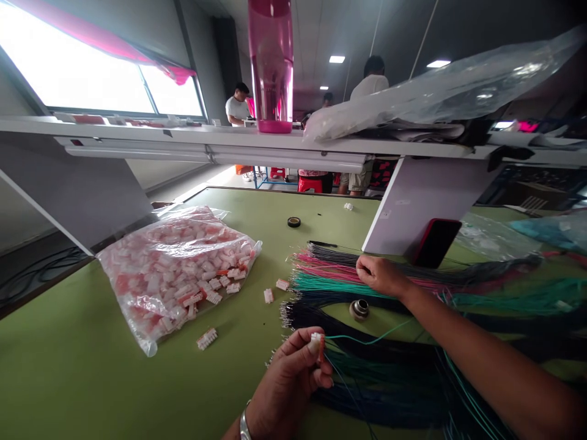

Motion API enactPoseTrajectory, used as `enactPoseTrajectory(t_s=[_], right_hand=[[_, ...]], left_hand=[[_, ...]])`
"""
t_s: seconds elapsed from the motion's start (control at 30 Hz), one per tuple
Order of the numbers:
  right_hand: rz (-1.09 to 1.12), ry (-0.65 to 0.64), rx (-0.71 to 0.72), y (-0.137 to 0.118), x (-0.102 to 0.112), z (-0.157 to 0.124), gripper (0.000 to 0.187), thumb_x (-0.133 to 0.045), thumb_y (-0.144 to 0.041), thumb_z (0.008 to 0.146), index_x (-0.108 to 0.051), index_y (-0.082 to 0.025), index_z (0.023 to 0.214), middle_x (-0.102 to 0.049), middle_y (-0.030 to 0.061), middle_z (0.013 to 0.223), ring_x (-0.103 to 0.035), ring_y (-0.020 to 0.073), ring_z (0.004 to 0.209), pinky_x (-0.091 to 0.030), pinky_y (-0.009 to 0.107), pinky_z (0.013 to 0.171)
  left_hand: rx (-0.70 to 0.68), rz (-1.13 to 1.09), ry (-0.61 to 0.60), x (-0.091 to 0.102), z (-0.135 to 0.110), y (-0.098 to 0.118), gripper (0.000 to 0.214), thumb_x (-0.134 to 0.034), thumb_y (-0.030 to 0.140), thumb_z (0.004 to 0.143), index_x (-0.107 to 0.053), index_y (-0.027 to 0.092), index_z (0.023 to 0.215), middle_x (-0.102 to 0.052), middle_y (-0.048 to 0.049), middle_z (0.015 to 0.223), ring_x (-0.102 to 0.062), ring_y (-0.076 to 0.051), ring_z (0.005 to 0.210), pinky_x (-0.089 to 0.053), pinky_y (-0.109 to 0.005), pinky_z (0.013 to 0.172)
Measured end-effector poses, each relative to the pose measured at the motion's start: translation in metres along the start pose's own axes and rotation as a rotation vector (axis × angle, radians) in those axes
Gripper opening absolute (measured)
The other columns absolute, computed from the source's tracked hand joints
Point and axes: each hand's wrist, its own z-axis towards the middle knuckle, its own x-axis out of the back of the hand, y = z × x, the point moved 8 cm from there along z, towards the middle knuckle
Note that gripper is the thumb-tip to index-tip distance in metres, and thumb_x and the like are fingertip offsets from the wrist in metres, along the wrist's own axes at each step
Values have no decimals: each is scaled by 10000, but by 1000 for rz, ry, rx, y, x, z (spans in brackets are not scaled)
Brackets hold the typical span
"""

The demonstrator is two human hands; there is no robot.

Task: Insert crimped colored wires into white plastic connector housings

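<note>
My left hand point(293, 373) is closed in a pinch on a small white and red connector point(317, 341) near the table's front, with a thin teal wire running out of it to the right. Farther back, my right hand point(381, 275) has its fingers curled on the pink wires point(321, 269) of a fanned set of wire bundles. The bundles lie side by side: black, pink, teal point(321, 284) and dark blue point(312, 315). A clear plastic bag of connectors point(174, 269) lies open at the left, and a few loose connectors point(207, 338) rest beside it.
On the green table point(68, 366) a small metal ring point(359, 309) sits among the wires and a roll of black tape point(294, 222) lies farther back. A phone point(436, 242) leans on the shelf support. A pink bottle point(271, 61) stands on the shelf. People stand beyond.
</note>
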Motion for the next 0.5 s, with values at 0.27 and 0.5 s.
enactPoseTrajectory(t_s=[0.27,0.5], right_hand=[[329,152,-8,-8,33,-9,359,-443,-472,916,-580,-181,755,-490,-35,587,-443,121,545,-375,234,530],[470,116,58,-68,53,-29,231,-530,-396,906,-618,-182,906,-543,-19,655,-479,114,571,-406,223,531]], left_hand=[[-2,-6,-12,1,-1,-2,190,-716,210,805,-666,128,969,-579,-6,690,-577,-100,589,-493,-227,551],[5,-16,-12,-1,-2,-2,191,-717,200,801,-659,122,965,-590,-10,690,-584,-101,588,-494,-221,554]])
